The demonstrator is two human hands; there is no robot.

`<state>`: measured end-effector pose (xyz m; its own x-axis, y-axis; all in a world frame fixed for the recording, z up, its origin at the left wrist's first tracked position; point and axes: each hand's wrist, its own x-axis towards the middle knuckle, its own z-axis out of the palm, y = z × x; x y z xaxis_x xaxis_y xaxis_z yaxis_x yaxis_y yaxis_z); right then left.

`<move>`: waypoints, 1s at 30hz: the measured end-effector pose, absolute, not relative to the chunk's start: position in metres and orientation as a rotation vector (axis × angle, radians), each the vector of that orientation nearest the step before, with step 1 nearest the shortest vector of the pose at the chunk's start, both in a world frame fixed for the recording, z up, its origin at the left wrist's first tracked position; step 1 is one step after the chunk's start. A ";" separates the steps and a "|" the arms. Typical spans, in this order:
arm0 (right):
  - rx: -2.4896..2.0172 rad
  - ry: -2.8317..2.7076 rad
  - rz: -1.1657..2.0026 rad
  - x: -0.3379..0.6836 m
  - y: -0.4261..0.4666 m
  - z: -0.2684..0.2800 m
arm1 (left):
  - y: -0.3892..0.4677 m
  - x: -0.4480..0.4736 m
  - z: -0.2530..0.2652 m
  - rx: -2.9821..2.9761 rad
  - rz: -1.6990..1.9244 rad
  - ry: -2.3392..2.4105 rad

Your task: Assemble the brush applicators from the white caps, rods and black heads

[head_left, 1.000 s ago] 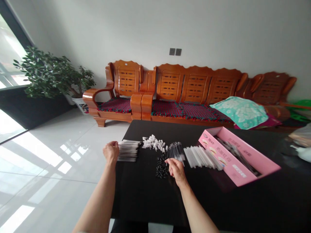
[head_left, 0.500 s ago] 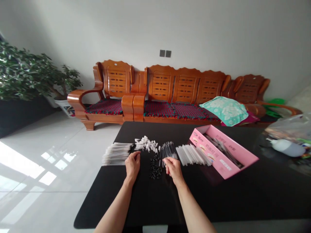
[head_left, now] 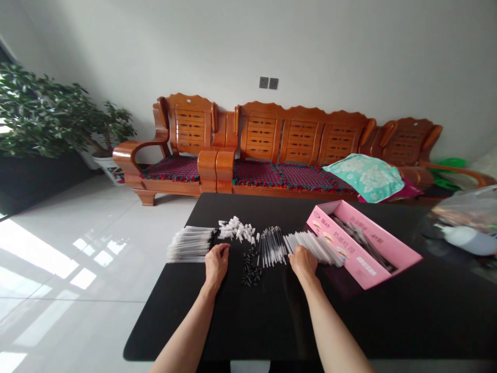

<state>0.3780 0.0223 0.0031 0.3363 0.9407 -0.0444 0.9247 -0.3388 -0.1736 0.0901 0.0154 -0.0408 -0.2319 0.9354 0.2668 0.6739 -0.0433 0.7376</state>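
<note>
My left hand [head_left: 217, 262] rests on the black table with its fingers curled together; whatever they may hold is hidden. Beside it lies a row of white pens [head_left: 190, 244] with black tips at their right ends. My right hand [head_left: 303, 260] is at the near left end of a row of translucent white pen tubes [head_left: 310, 246], its thumb and fingers closed around the end of a tube. Between the hands are dark pen refills [head_left: 272, 246], a scatter of small black tips [head_left: 250, 269] and a heap of small white caps [head_left: 235, 228].
A pink box [head_left: 361, 254] with dark thin items inside stands right of the tubes. Further right on the table [head_left: 388, 321] are a plastic bag [head_left: 466, 210] and a white bottle-like object [head_left: 464, 239]. A wooden sofa [head_left: 264, 137] stands behind the table.
My right hand has moved right, from the dark refills to the white tubes. My left hand stays nearly in place with its fingers curled. The view has shifted slightly.
</note>
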 end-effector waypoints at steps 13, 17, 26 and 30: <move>-1.555 -1.050 1.162 0.353 0.010 -0.003 | 0.014 0.092 -0.038 1.702 1.142 1.924; -1.319 -0.854 1.185 0.338 -0.001 -0.018 | 0.014 0.090 -0.038 1.710 1.154 1.914; -1.270 -0.832 1.085 0.324 -0.008 -0.023 | 0.011 0.127 -0.019 1.869 1.077 1.808; -1.291 -0.885 1.075 0.325 -0.010 -0.019 | 0.018 0.163 -0.009 2.029 0.949 1.782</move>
<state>0.3250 -0.0103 -0.0193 0.2886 0.9550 -0.0679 -0.1169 -0.0352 -0.9925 0.1634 0.0181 -0.0086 0.0243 0.9570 0.2890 0.7740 -0.2010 0.6004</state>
